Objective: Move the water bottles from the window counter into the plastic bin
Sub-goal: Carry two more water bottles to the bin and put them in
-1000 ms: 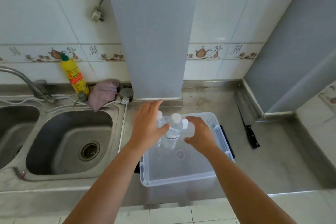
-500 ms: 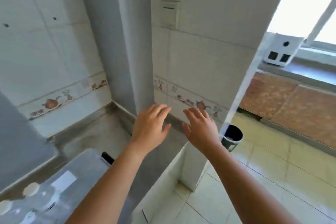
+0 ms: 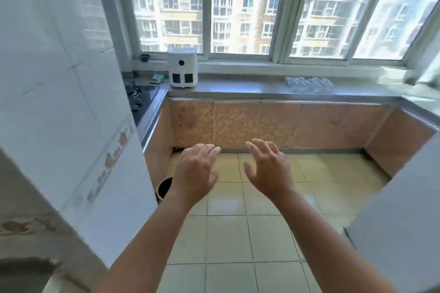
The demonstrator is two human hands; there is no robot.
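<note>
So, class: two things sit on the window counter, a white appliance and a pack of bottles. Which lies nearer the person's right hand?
The clear pack of water bottles, on the counter's right part; the white appliance stands at the left end.

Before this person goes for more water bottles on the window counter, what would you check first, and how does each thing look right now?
1. Left hand empty: ok, open, holding nothing.
2. Right hand empty: ok, open too.
3. Water bottles left on the window counter: ok, a clear cluster lies there; count cannot tell.
4. Floor path free: ok, bare tiles ahead.
5. Plastic bin has room: cannot tell, out of view.
</note>
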